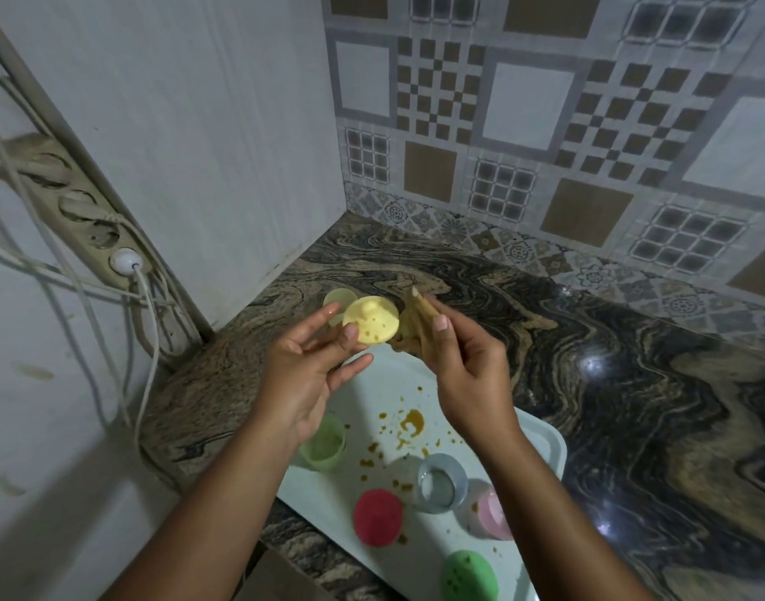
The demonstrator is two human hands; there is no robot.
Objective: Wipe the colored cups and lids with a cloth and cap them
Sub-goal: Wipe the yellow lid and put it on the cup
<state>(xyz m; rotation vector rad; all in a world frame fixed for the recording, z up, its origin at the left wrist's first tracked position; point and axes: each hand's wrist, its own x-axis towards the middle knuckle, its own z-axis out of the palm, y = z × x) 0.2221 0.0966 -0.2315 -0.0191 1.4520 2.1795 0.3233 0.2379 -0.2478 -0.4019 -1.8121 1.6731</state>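
My left hand pinches a yellow lid with brown spots, held up above the white tray. Right beside the lid, my right hand grips a stained tan cloth. A yellowish cup shows behind the lid on the counter. On the tray stand a green cup under my left wrist, a blue-grey cup and a pink cup by my right forearm. A red lid and a spotted green lid lie near the tray's front.
Brown spills stain the middle of the tray. The marbled counter stretches to the right, with a tiled wall behind. A white panel on the left carries a power strip with hanging cables.
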